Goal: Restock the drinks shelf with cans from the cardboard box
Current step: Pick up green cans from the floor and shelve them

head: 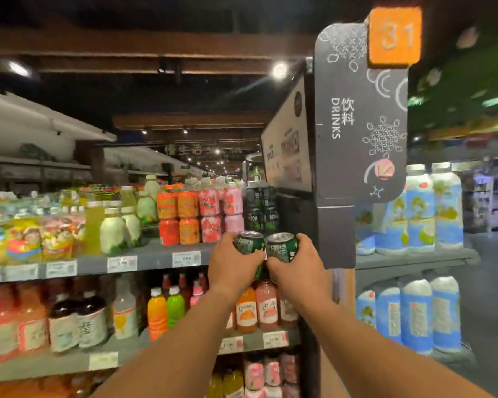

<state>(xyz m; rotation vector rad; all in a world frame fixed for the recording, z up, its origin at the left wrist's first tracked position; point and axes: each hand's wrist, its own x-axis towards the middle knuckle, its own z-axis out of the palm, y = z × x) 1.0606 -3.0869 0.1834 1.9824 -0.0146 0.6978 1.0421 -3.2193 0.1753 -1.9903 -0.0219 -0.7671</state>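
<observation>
Each of my hands holds a dark green drinks can at the right end of the upper shelf (156,261). My left hand (233,265) grips the left green can (249,242), and my right hand (298,261) grips the right green can (281,247). Both cans are upright, side by side and almost touching, just in front of the shelf edge. Behind them on the shelf stand stacked dark cans (260,208) and pink and orange cans (202,214). The cardboard box is out of view.
A dark end panel with a "DRINKS" sign (357,124) rises right of my hands. Bottles fill the lower shelf (256,308). Blue-and-white bottles (420,208) line the end-cap shelves at the right. An aisle floor opens at far right.
</observation>
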